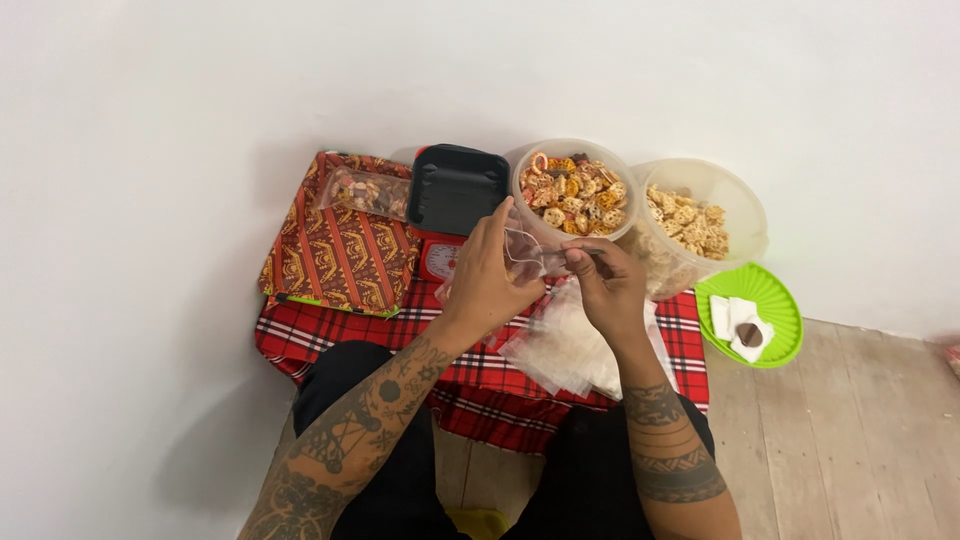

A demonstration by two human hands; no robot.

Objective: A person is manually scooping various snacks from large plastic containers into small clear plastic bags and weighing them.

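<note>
Frame centre: small clear plastic bag [527, 250], pinched by fingers of our left hand [487, 275] and right hand [603, 282]. Below it, stack of empty bags [570, 350] on red plaid cloth [300, 335]. Above, tub of mixed snacks [572, 192]; black scale tray [457, 187] upper left.

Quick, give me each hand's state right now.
Left hand: closed on small clear plastic bag.
Right hand: pinching the same bag.
</note>
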